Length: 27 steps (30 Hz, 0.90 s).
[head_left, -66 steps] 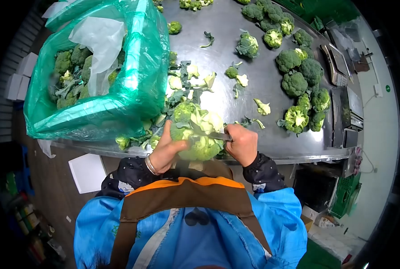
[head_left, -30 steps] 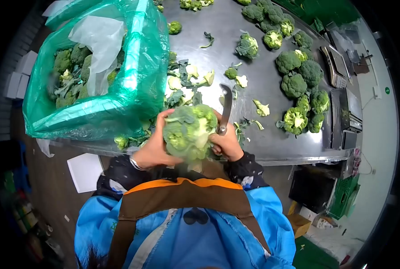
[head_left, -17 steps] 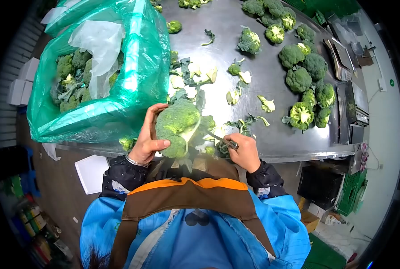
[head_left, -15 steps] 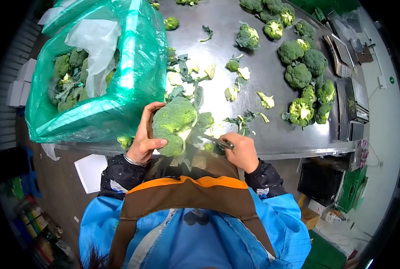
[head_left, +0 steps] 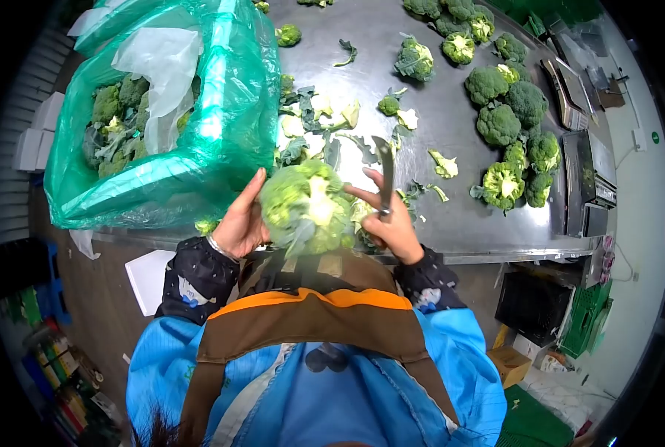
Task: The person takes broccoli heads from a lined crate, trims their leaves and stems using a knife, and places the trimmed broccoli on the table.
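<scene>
Presently, at the centre of the frame: a round, light-green broccoli head [head_left: 303, 203], blurred, with pale stem side turned upward, over the near edge of a grey metal desk [head_left: 489, 232]. Cupped along its left side, the left hand [head_left: 242, 223]; whether gripping or merely supporting, cannot tell. Clasped in the right hand [head_left: 393, 223], a dark, curved metal knife [head_left: 387, 173], blade pointing up, with fingers partly spread toward the broccoli; contact there unclear. Just beyond, scattered pale-and-green trimmings [head_left: 347, 115]. Close beside the left hand, filling the upper left, a box-shaped container in shiny green plastic [head_left: 232, 112], so little room on that side. More open, bare metal at upper centre and lower right, as far as the dark-green broccoli pile [head_left: 526, 103] along the right.
</scene>
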### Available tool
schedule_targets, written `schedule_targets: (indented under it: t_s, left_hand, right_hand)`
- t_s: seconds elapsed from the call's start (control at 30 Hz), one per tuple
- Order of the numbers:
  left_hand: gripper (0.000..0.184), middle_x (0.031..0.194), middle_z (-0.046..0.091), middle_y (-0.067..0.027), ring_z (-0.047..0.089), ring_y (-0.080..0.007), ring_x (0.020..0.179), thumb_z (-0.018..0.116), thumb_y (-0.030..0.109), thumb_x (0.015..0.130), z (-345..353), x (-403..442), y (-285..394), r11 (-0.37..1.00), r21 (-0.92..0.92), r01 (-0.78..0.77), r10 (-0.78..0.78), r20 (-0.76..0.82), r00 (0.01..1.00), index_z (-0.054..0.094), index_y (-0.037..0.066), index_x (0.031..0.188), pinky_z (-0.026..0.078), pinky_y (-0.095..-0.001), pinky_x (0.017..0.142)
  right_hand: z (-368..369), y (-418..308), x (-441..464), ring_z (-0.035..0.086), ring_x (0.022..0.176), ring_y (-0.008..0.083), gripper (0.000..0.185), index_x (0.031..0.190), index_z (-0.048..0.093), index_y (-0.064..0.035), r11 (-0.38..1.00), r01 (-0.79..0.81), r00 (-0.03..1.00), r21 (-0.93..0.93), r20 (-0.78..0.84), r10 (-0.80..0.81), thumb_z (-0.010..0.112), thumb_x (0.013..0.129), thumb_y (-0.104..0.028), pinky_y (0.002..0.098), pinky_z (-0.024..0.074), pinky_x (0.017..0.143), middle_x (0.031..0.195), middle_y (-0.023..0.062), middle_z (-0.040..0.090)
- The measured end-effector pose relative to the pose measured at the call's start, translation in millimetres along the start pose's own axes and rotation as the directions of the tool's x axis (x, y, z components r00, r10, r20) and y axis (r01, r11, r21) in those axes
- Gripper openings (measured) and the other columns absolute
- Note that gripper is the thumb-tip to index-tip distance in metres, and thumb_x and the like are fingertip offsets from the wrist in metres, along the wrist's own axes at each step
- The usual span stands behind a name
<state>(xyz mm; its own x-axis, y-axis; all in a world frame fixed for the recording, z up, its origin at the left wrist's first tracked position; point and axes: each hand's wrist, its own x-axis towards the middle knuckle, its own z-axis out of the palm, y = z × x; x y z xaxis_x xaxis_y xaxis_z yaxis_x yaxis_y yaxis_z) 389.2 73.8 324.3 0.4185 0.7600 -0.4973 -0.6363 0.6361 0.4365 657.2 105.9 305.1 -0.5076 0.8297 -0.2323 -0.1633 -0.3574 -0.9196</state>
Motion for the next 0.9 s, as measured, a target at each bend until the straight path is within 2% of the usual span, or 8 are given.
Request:
schedule_targets:
  t_s: [0.07,0.17,0.27,0.3,0.4,0.43,0.47,0.9]
  left_hand:
    - [0.069,0.137,0.039,-0.0158,0.049,-0.0273,0.119,0.04,0.05,0.094,11.4,-0.5,3.3,0.989,0.145,-0.021,-0.003,0.164,0.986,0.019,0.007,0.143,0.053,-0.0409,0.085]
    - [0.092,0.14,0.03,-0.0127,0.043,-0.0225,0.12,0.071,0.018,0.078,18.1,0.4,-2.7,0.842,0.512,-0.169,0.172,0.041,0.984,0.008,0.01,0.145,0.052,-0.0335,0.081]
    - [0.09,0.137,0.032,-0.0115,0.043,-0.0202,0.118,0.073,0.013,0.076,4.3,20.7,-15.4,0.489,0.799,-0.351,0.466,0.101,0.879,0.014,0.01,0.143,0.052,-0.0314,0.078]
    - [0.081,0.131,0.039,-0.0112,0.046,-0.02,0.116,0.07,0.013,0.076,9.5,21.5,-17.6,0.667,0.64,-0.383,0.463,0.046,0.885,0.021,0.008,0.14,0.049,-0.0309,0.084]
    - [0.074,0.126,0.044,-0.0112,0.05,-0.02,0.112,0.065,0.012,0.077,19.3,11.2,1.3,0.953,0.258,-0.158,0.199,-0.142,0.97,0.024,0.005,0.139,0.045,-0.0306,0.091]
    - [0.073,0.123,0.047,-0.0103,0.051,-0.0184,0.109,0.064,0.012,0.077,14.1,13.0,3.3,0.923,0.335,-0.189,0.244,-0.13,0.961,0.026,0.005,0.139,0.044,-0.0299,0.09]
    - [0.071,0.119,0.05,-0.0094,0.052,-0.0168,0.106,0.063,0.011,0.077,3.3,17.2,2.2,0.886,0.409,-0.217,0.287,-0.118,0.951,0.027,0.005,0.138,0.044,-0.0293,0.089]
    - [0.079,0.12,0.049,-0.0159,0.05,-0.0285,0.113,0.07,0.015,0.057,-8.5,19.7,1.0,0.181,0.961,-0.209,0.519,0.087,0.85,0.042,0.006,0.131,0.038,-0.0325,0.097]
  right_hand:
    - [12.3,7.6,14.6,0.042,0.048,0.0019,0.077,0.142,0.026,-0.0093,0.996,-0.091,0.995,0.005,0.036,0.091,0.069,0.079,-0.014,0.017,0.0339,0.042,0.107,0.0085,0.061]
    - [18.0,27.1,20.2,0.037,0.041,0.005,0.075,0.145,0.019,-0.0087,0.954,-0.155,0.987,0.257,-0.006,0.162,0.064,0.086,-0.015,0.0199,0.0325,0.038,0.067,-0.0022,0.047]
    - [22.9,41.1,21.0,0.038,0.04,0.0054,0.066,0.144,0.023,-0.0072,0.96,-0.154,0.986,0.233,-0.032,0.165,0.059,0.089,-0.012,0.0197,0.0331,0.039,0.065,-0.0029,0.047]
    - [22.8,41.8,21.7,0.039,0.041,0.0052,0.063,0.143,0.026,-0.0062,0.964,-0.149,0.986,0.219,-0.037,0.161,0.058,0.089,-0.012,0.0195,0.0333,0.039,0.067,-0.0024,0.05]
    - [10.1,30.3,15.3,0.045,0.046,0.0068,0.044,0.128,0.049,-0.0042,0.993,-0.07,0.988,-0.096,-0.141,0.056,0.058,0.086,-0.01,0.0222,0.0382,0.044,0.077,0.0013,0.061]
    - [-2.9,43.7,14.5,0.052,0.053,0.0098,0.026,0.104,0.065,-0.0033,0.756,0.248,0.925,-0.605,-0.084,-0.371,0.058,0.079,-0.006,0.0249,0.0424,0.05,0.081,0.0055,0.067]
    - [-14.8,46.0,10.1,0.065,0.067,0.0262,0.02,0.09,0.067,-0.0059,0.585,0.236,0.907,-0.776,-0.042,-0.42,0.058,0.072,-0.004,0.0331,0.0505,0.061,0.08,0.0122,0.067]
    - [-22.4,30.0,5.7,0.06,0.063,0.0363,0.009,0.075,0.061,-0.0082,0.198,0.104,0.966,-0.975,0.052,-0.252,0.054,0.068,-0.008,0.0453,0.0462,0.055,0.067,0.014,0.061]
